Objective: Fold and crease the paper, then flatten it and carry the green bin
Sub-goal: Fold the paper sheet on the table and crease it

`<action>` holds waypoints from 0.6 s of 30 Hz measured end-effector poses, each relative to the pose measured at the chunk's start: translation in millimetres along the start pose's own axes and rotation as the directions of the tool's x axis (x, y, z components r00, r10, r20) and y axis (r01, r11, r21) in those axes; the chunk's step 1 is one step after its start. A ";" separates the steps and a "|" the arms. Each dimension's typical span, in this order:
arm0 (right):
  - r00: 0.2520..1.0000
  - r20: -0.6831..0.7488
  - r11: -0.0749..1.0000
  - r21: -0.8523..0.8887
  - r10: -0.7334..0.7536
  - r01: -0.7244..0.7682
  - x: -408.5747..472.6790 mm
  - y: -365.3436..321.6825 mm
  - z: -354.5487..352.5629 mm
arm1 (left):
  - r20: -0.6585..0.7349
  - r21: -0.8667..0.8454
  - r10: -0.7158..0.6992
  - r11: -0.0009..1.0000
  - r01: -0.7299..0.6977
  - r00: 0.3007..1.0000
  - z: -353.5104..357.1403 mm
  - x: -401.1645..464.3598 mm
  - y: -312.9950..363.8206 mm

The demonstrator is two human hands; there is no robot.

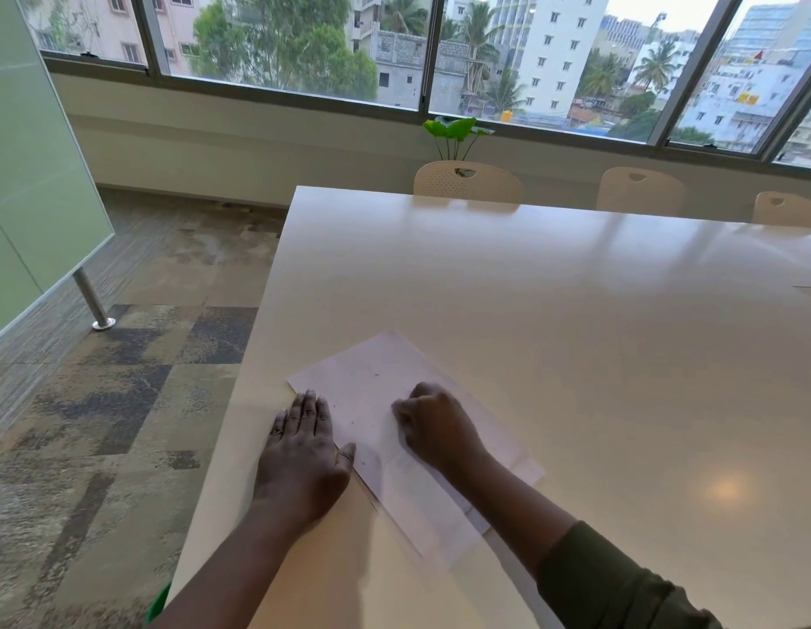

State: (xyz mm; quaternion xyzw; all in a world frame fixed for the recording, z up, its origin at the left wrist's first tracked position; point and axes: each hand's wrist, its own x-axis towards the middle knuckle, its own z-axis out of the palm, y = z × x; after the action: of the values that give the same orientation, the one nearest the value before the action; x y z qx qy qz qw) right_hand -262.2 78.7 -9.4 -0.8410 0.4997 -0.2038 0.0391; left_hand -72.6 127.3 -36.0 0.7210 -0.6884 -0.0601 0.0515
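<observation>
A folded sheet of white paper (371,379) lies at an angle near the left edge of the white table (553,311). My left hand (303,451) rests flat with spread fingers on the paper's left border, half on the table. My right hand (435,429) is curled into a loose fist and presses down on the middle of the paper. Nothing is gripped in either hand. A sliver of something green (160,601), possibly the bin, shows below the table's left edge at the bottom of the view; most of it is hidden.
Three beige chairs (467,181) stand along the table's far side, with a small green plant (455,129) behind them under the windows. A frosted glass panel on a metal post (92,301) stands at the left over patterned carpet.
</observation>
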 end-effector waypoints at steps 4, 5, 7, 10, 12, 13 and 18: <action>0.997 0.015 0.997 0.038 -0.074 0.073 -6.0 -1.4 -3.7 | -0.004 -0.016 0.008 1.000 -0.008 1.000 -1.3 0.9 0.3; 0.999 -0.028 0.998 0.039 -0.039 0.040 -2.6 6.6 -6.0 | -0.010 -0.016 0.009 1.000 -0.009 1.000 -1.0 0.5 0.0; 0.999 -0.045 1.000 0.003 0.007 -0.007 2.4 10.4 -6.3 | -0.015 -0.015 0.008 1.000 -0.008 1.000 -0.5 0.0 -0.1; 0.997 0.022 0.997 -0.024 -0.077 0.078 -3.0 -6.0 0.7 | -0.004 -0.014 0.005 1.000 -0.005 1.000 -0.2 0.6 0.8; 0.996 0.002 0.996 0.015 -0.089 0.089 -3.9 -1.2 -1.4 | -0.002 -0.015 0.009 1.000 -0.009 1.000 0.2 0.8 0.8; 0.998 -0.026 0.998 0.025 -0.063 0.064 -2.1 5.3 -3.7 | -0.003 -0.017 0.010 1.000 -0.010 1.000 0.7 0.7 0.4; 0.994 0.049 0.995 -0.008 -0.096 0.097 -2.5 6.5 -4.9 | -0.012 -0.030 0.014 0.999 -0.015 1.000 0.4 0.1 -0.9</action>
State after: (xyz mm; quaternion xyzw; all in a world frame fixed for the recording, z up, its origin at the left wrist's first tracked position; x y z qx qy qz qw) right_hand -270.4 78.2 -7.4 -0.8691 0.4584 -0.1822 0.0367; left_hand -71.7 127.2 -36.6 0.7154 -0.6924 -0.0657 0.0667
